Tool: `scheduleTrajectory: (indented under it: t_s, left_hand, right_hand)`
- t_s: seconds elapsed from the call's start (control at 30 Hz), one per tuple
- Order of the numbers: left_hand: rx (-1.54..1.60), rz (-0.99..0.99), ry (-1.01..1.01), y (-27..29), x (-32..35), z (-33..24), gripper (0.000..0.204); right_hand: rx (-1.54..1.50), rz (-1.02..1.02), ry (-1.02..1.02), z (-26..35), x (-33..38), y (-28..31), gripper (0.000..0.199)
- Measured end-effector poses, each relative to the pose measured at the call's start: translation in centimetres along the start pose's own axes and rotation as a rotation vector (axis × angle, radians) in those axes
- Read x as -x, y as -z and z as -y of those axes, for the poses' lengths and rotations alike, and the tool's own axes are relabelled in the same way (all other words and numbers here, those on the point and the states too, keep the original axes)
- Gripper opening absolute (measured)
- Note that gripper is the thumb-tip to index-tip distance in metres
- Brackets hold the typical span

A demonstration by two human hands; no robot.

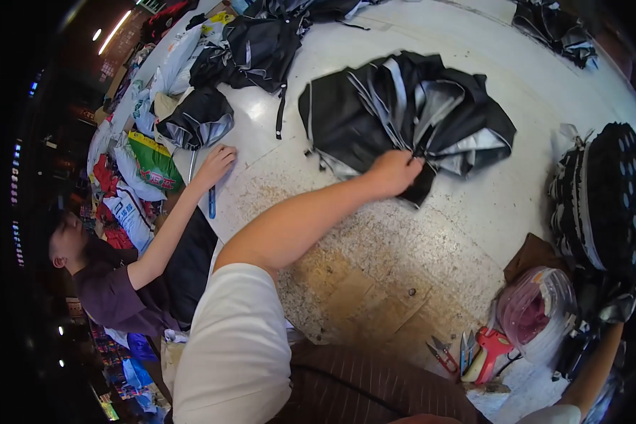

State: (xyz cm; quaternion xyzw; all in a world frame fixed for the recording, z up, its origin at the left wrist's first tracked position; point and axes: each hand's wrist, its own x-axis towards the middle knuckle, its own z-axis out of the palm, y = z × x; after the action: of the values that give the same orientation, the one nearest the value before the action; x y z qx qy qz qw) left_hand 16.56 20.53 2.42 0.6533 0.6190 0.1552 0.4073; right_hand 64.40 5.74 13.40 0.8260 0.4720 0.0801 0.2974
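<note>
- The left hand (394, 172) reaches far across the table (473, 212), its fingers pinched shut on the edge of a black umbrella canopy (410, 113).
- The canopy lies loose and crumpled in the far middle of the table, black outside with silver-grey lining showing in its folds; a black flap hangs just under the hand.
- The right hand is hidden: only the right forearm (593, 374) shows at the near right edge, going up into a dark bundle, so I cannot tell whether that hand is wide, narrow or holding anything.
- A roll of dark spotted fabric (611, 198) stands at the right, well apart from the canopy.
- Near right lie small snips (442, 353), a red-handled tool (491, 346) and a clear bag with pink contents (537, 311), close beside one another.
- Another person sits at the left; that person's hand (215, 164) rests flat on the table's left edge, just beside a blue pen-like stick (212, 201).
- A folded black and silver canopy (198, 116) lies far left, near that hand.
- More black canopies (261, 46) are heaped at the far edge, and one more (558, 28) at the far right.
- Coloured bags (152, 162) pile up beyond the table's left edge.
</note>
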Motion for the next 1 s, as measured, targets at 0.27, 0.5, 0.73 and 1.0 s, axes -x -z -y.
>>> scheduleTrajectory:
  t_s: [0.27, 0.5, 0.73, 1.0]
  left_hand:
    - [0.545, 0.474, -0.273, -0.9, 13.4, -11.0, 0.037]
    - [0.045, 0.190, -0.959, -8.6, 28.8, -13.4, 0.025]
    - [-0.374, 0.292, -0.794, -6.8, 38.9, 8.1, 0.022]
    - [0.362, 0.121, -0.487, -6.1, 50.5, 6.2, 0.016]
  right_hand:
    - [-1.291, -0.072, 0.278, -1.7, 12.7, -0.1, 0.046]
    - [-2.997, -0.058, 0.607, 8.9, 24.0, -5.7, 0.066]
    - [-2.595, -0.273, 1.161, 4.9, 26.1, -6.9, 0.054]
    - [-2.668, 0.574, 0.687, 11.8, 42.3, 6.0, 0.041]
